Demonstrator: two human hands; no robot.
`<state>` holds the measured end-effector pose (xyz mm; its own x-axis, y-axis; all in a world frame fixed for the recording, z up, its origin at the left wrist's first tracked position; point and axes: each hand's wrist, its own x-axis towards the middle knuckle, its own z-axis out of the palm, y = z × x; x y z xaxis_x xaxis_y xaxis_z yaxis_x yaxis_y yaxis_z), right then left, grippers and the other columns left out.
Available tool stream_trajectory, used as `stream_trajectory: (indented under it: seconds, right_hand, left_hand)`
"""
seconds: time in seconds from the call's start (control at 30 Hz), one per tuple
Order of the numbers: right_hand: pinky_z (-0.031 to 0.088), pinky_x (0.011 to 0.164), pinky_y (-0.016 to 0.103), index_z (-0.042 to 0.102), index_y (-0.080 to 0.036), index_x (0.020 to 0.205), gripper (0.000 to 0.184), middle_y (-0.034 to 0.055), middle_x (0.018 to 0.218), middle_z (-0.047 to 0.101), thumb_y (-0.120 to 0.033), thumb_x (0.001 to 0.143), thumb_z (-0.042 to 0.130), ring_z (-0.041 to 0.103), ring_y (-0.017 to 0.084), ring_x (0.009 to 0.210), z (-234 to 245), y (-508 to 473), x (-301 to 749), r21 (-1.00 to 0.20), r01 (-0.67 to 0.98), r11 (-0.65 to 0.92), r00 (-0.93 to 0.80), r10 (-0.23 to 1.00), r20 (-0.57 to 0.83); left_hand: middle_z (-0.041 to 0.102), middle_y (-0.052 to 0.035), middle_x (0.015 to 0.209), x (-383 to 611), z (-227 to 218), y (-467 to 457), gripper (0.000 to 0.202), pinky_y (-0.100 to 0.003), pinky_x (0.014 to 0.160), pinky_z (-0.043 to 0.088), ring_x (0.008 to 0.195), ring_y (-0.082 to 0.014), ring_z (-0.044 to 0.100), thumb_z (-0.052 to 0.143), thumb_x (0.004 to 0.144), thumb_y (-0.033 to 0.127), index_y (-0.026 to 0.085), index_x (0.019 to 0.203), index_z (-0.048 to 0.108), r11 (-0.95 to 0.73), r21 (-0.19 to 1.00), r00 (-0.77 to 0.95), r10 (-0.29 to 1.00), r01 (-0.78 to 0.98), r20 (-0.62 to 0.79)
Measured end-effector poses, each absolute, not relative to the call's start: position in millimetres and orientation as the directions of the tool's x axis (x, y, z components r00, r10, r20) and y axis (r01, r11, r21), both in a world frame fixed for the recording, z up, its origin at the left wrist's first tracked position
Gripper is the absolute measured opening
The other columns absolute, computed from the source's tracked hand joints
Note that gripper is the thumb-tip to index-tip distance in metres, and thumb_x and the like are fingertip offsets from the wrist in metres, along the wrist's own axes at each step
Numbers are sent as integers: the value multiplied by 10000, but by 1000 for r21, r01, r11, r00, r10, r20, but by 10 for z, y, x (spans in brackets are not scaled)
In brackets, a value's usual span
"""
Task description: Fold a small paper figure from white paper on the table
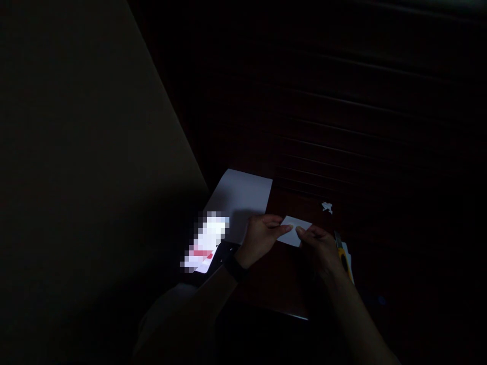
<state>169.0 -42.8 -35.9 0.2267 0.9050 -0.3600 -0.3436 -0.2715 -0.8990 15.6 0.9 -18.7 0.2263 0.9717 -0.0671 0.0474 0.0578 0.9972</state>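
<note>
Two hands pinch one small white paper slip [296, 232]. L hand [262, 238] has thumb + forefinger pressed together on the slip's left edge. R hand [320, 248] has fingertips closed on its lower right edge, so it's held at both ends. Slip sits low over the dark wood table [289, 289], btwn the hands; can't tell if it touches, too dark. Judgement: handling thin paper like this goes best w/ light, even pinches near the edges, both hands level so the slip stays flat and doesn't crease or tear, wrists resting on the table for steadiness. More light would help; edges are hard to read here. Black wrist band [234, 267] on L arm. Large white sheet [243, 200] lies flat just behind L hand, partly under it. Yellow utility knife [344, 256] lies just beside R hand on the outer side; blade state not visible, so mind that wrist. Tiny white scrap [327, 207] is on the table beyond the slip, apart from it. Bright blurred printed item [205, 243] sits left of L hand, near the sheet's corner.
</note>
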Motion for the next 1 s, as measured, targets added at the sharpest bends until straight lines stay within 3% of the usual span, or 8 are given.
stream_trajectory:
  seconds: [0.33, 0.47, 0.73, 1.0]
  right_hand:
    - [423, 525, 252, 580, -190, 580, 194, -25, 565, 605, -250, 591, 764, 552, 128, 519, -376, -434, 1690, -871, -435, -228, 207, 916, -343]
    - [455, 575, 272, 610, -183, 601, 185, -3, 636, 651, -251, 566, 778, 590, 149, 571, -382, -449, 1686, -895, -378, -237, 228, 913, -338]
    - [491, 639, 314, 656, -183, 744, 234, 18, 710, 675, -303, 578, 768, 625, 179, 641, -401, -465, 1650, -923, -305, -235, 202, 931, -304]
    - [485, 618, 305, 659, -177, 772, 250, 23, 708, 672, -301, 584, 766, 613, 177, 628, -411, -464, 1672, -946, -248, -209, 205, 943, -262]
  left_hand:
    - [691, -83, 821, 158, -212, 15, 274, -292, 653, 513, 757, -203, 646, 683, 659, 366, 142, 817, 661, 66, 998, 231, 971, 6, -66]
    - [689, -71, 851, 166, -218, 35, 233, -284, 701, 496, 797, -185, 635, 658, 692, 351, 157, 820, 670, 29, 999, 210, 977, -19, -24]
    - [678, -50, 741, 120, -224, 22, 234, -267, 629, 474, 699, -158, 612, 641, 699, 378, 149, 734, 671, 81, 995, 197, 978, -54, -69]
    - [680, -66, 761, 131, -192, 7, 233, -259, 619, 468, 703, -161, 611, 647, 696, 357, 132, 752, 673, 123, 990, 185, 977, -70, -108]
